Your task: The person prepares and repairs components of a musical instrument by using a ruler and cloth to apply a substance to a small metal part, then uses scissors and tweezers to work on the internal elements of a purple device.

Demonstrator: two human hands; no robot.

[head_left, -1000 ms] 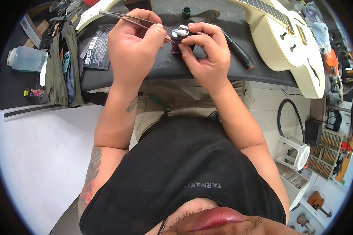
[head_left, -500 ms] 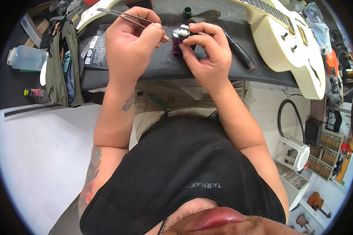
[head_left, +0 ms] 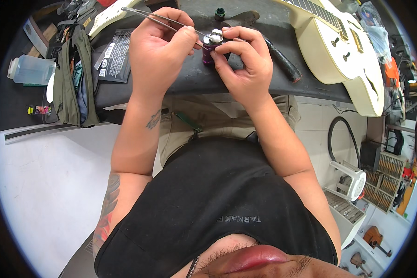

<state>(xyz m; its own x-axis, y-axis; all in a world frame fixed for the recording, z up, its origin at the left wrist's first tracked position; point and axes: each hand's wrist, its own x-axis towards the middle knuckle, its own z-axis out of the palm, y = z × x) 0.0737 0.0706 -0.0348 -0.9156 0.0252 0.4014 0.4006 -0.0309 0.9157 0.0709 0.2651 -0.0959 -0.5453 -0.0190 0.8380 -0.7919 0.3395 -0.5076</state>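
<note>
Long metal tweezers (head_left: 133, 11) are pinched in my left hand (head_left: 160, 53), their tips reaching the top of a small purple cylindrical device (head_left: 208, 55). White cotton-like tufts (head_left: 216, 35) sit on its metal top. My right hand (head_left: 248, 58) grips the device from the right, thumb low on its side and fingers near its top. It stands upright, just above or on the dark work surface; its base contact is unclear. Behind it is a small dark green cylindrical piece (head_left: 220, 14).
To the right lies a cream guitar body (head_left: 324, 60), with a dark-handled tool (head_left: 282, 60) beside it. A printed dark pouch (head_left: 118, 58), an olive bag (head_left: 69, 83) and a clear bluish bottle (head_left: 32, 69) are on the left. The bench edge (head_left: 190, 91) runs below my hands.
My left hand has shifted slightly right with the tweezers, bringing their tips closer against the device's top. My right hand stays nearly still around the device.
</note>
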